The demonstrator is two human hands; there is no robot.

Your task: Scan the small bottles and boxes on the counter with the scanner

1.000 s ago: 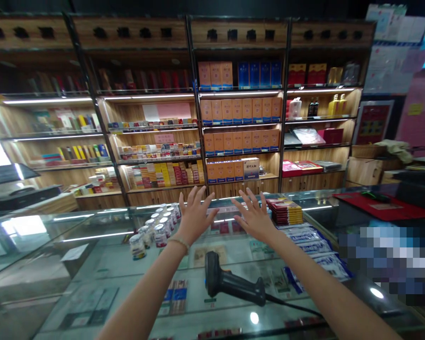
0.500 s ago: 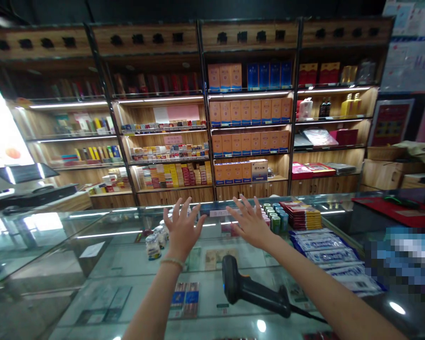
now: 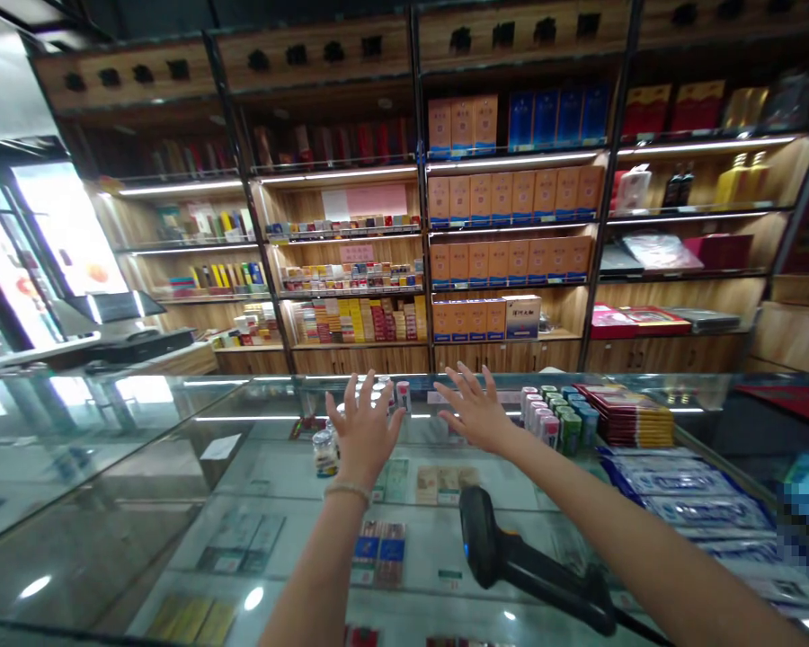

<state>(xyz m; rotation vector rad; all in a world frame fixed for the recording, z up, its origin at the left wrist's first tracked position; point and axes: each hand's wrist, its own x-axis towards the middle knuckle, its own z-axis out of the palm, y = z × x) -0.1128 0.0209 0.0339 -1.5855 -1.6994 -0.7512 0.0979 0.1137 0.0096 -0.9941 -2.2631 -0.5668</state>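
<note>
My left hand (image 3: 364,431) is stretched out over the glass counter (image 3: 270,503), fingers spread, holding nothing. Small white-capped bottles (image 3: 324,454) stand beside and behind it, partly hidden by the fingers. To its right, my right hand (image 3: 475,413) also reaches forward with fingers apart and nothing in it. Small pink, green and blue cylindrical containers (image 3: 570,431) stand in rows right of that hand. Below the hands, a black barcode scanner (image 3: 526,562) lies on the glass, its cable running under my right forearm.
Red and yellow packs (image 3: 630,415) are stacked at the right, with blue-and-white packets (image 3: 701,503) in front. Flat packs (image 3: 379,553) show through the glass. Lit wooden shelves (image 3: 512,332) with boxes line the back wall. A monitor (image 3: 118,307) stands at the left.
The view has turned left and slightly down, so the counter and shelves appear further right. Both hands stay spread and extended; the scanner remains lying on the counter.
</note>
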